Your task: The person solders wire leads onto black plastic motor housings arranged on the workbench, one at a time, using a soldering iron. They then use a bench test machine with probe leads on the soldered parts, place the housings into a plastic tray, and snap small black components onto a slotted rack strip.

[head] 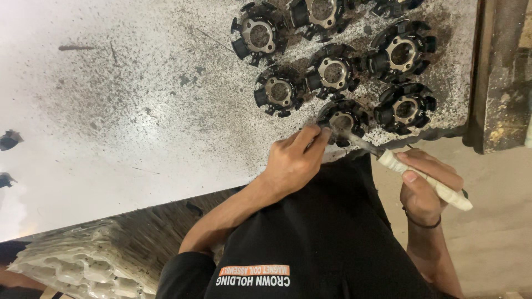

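The person's left hand [291,163] rests at the near edge of the worktop [138,111], its fingers [310,135] pinched on the rim of a black round coil part [343,120] with a metal ring at its centre. The right hand [424,188] is clenched around the pale handle of a screwdriver [421,180], whose metal shaft runs up and to the left into the middle of that same part; the tip itself is hard to make out, so I can't say just what it touches. A dark band sits on the right wrist.

Seven more coil parts [332,72] of the same kind lie in loose rows just beyond it, close together, some touching. The worktop is pale and speckled with dark grime, thickest around the parts. A worn wooden post [501,77] stands just beside its right edge. At the lower left lies a stack of pale moulded trays [77,266].
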`<state>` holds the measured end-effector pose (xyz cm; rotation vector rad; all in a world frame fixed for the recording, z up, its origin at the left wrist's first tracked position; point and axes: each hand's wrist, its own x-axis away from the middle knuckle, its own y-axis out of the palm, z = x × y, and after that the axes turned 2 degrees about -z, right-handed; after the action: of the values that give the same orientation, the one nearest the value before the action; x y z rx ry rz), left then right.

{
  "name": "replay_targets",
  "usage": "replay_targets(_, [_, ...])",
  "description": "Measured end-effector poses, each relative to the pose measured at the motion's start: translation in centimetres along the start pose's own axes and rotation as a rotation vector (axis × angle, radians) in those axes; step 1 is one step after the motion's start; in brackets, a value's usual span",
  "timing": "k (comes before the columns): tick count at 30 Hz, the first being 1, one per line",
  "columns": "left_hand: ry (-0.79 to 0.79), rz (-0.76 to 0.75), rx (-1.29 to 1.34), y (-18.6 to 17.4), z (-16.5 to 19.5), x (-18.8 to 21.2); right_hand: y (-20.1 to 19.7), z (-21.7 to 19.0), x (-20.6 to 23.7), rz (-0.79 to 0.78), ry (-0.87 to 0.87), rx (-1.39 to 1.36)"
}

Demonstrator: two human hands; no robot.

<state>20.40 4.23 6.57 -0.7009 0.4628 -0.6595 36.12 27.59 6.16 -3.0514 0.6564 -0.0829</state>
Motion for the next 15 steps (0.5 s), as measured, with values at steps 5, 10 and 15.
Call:
replay_targets(5, [0.0,-0.02,0.021,0.6,-0.3,0.0,-0.5,0.5,0.3,-0.058,-0.058,0.072])
replay_targets(10, [0.048,-0.029,-0.07,-2.4,0.9,-2.3,-2.7,2.0,-0.3,-0.034,-0.19,-0.032])
replay_targets(15, [0.274,0.155,-0.184,-9.1,2.7,-4.7,-6.2,2.7,0.1,0.291,-0.152,0.017])
